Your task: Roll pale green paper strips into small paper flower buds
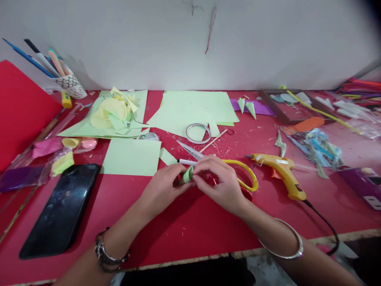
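Between my hands, over the front middle of the red table, is a small piece of light green paper (187,175) curled into a roll or cone. My left hand (163,186) pinches it from the left, with the fingertips partly hidden. The thumb and index finger of my right hand (219,180) are closed at its right edge. Just behind the hands lie scissors (255,180) with yellow handles and a pen with a white barrel (187,162). Part of the scissors is covered by my right hand.
A yellow glue gun (276,163) lies right, its cord running off the front edge. A black phone (61,210) lies left. Behind are green paper sheets (190,107), a tape roll (198,134), two small green cones (251,109) and a pen cup (71,84).
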Demonstrator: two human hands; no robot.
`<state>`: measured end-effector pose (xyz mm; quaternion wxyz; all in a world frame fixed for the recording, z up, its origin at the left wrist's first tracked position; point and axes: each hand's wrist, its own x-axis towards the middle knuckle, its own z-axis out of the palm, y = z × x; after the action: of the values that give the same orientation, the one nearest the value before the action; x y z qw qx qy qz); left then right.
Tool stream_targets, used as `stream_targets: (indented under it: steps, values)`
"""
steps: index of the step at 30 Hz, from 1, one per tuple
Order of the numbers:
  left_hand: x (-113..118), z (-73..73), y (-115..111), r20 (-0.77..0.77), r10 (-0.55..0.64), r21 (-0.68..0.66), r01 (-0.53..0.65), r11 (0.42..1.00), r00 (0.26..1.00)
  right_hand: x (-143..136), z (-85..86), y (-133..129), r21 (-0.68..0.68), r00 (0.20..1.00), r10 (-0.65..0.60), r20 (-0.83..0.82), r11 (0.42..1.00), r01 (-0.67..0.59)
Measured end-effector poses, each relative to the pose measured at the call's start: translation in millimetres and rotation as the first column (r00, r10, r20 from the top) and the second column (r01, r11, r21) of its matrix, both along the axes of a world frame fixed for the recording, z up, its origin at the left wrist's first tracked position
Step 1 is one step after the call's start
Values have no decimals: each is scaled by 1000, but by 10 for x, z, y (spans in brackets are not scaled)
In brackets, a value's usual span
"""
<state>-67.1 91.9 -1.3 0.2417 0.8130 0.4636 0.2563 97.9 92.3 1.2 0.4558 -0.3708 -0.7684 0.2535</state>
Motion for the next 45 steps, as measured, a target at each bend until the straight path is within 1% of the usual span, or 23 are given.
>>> stream_targets:
  steps: [2, 8, 12, 15, 17, 22, 25, 27, 29, 31, 33, 34, 38, 45]
  values:
    - [-1, -5, 2, -2, -3, 17, 3, 1000, 1000, -7, 0, -1, -5, 1000, 6, 3, 1000, -6]
    - [2, -45, -4, 22, -50, 53, 49, 997, 998, -35, -10, -5, 34, 1000, 23, -1, 999, -23]
    - [10, -36, -14, 57, -64, 52, 61, 997, 996, -40, -20, -15, -17, 1000, 5, -30, 1000, -6]
    - [11, -1, -18, 82, -84, 16, 83, 996, 993, -36, -18, -20, -66, 999, -17, -39, 998, 15]
    - [13, 20, -16, 97, -96, -7, 97, 995, 991, -30, -11, -18, -68, 999, -28, -45, 997, 25]
    - [25, 6, -8, 110, -70, 8, 70, 998, 991, -16, 15, -6, 61, 999, -39, -23, 997, 40]
    - [21, -28, -9, 102, -46, 66, 39, 997, 994, -22, 19, -9, 124, 999, -33, 0, 992, 33]
    - [15, -43, -11, 103, -37, 110, 26, 994, 994, -30, 12, -17, 128, 1000, -30, -1, 991, 30]
    - [15, -46, -15, 107, -33, 137, 18, 990, 994, -38, 0, -29, 68, 998, -48, -31, 996, 50]
    - [24, -38, -20, 109, -43, 148, 26, 989, 993, -42, -10, -41, -52, 995, -68, -73, 997, 65]
    - [41, -26, -27, 107, -62, 149, 46, 988, 992, -44, -14, -50, -168, 993, -64, -100, 985, 47]
    - [51, -20, -31, 106, -71, 148, 55, 987, 992, -45, -13, -52, -205, 993, -51, -102, 978, 29]
    - [79, -10, -48, 104, -74, 151, 57, 987, 992, -53, 1, -47, -234, 995, -23, -98, 972, -1]
    - [85, -22, -68, 71, -68, 218, 51, 975, 995, -68, 16, -52, -256, 992, -5, -126, 966, -28]
